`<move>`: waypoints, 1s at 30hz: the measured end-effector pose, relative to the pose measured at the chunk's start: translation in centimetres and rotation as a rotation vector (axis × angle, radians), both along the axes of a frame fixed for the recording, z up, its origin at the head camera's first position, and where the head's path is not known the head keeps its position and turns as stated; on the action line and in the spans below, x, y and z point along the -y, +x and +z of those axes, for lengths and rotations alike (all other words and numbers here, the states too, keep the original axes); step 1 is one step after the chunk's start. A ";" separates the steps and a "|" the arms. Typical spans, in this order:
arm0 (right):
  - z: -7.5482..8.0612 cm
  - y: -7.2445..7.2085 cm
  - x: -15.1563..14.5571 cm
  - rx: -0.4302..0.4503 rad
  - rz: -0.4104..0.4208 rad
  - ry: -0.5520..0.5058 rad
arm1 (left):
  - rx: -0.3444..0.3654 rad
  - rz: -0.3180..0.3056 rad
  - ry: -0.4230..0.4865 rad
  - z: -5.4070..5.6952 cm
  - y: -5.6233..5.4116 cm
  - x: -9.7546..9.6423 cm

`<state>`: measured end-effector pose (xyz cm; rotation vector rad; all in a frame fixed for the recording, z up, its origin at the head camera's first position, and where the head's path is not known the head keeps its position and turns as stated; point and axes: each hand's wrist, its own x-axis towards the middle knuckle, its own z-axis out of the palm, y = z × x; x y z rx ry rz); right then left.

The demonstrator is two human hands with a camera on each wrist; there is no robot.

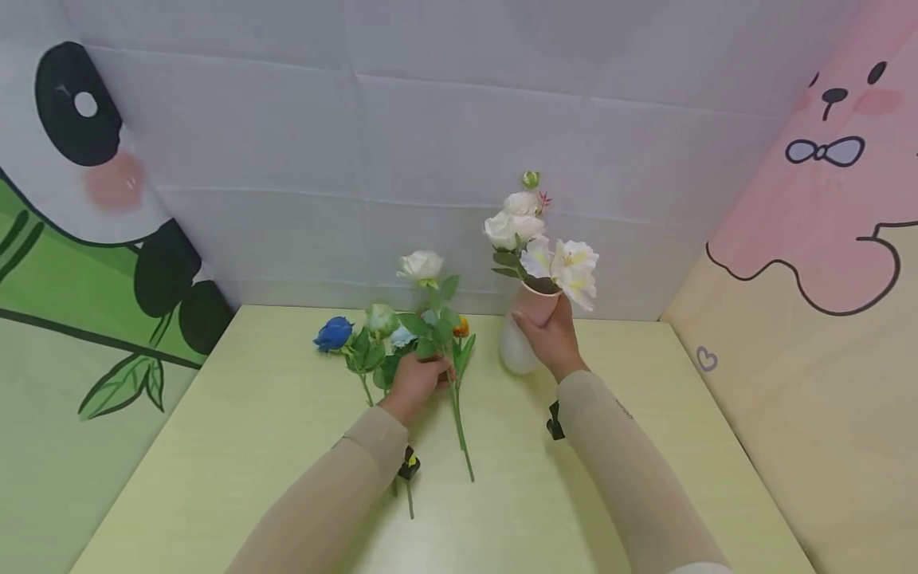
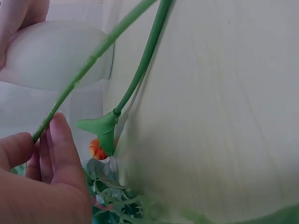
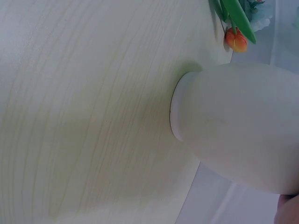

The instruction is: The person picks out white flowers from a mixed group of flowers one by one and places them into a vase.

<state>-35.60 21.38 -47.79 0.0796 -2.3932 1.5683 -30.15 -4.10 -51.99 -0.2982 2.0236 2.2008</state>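
Observation:
My left hand point(image 1: 419, 383) pinches the green stem point(image 2: 77, 79) of an artificial white rose point(image 1: 421, 265) between thumb and fingers. The rose is raised, its bloom toward the back. With my right hand point(image 1: 554, 339) I grip the pink neck of a vase point(image 1: 518, 351) whose lower body is white. The vase's base point(image 3: 176, 107) is at the tabletop; a slight gap cannot be ruled out. Several white roses point(image 1: 512, 227), a white lily-like flower point(image 1: 574, 267) and a small green bud point(image 1: 531, 179) rise from its mouth.
Left of the vase lie a blue rose point(image 1: 333, 334), a pale green flower point(image 1: 381, 319), a light blue flower point(image 1: 403, 335) and an orange tulip point(image 1: 462, 327). Their stems point toward me. A pale cloth wall point(image 1: 287, 159) stands behind the wooden table point(image 1: 237, 446); printed cloths flank it.

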 end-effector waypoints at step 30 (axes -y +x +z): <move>-0.2 -0.3 0.0 -0.022 -0.001 -0.006 | -0.199 0.063 -0.046 4.1 0.6 -1.5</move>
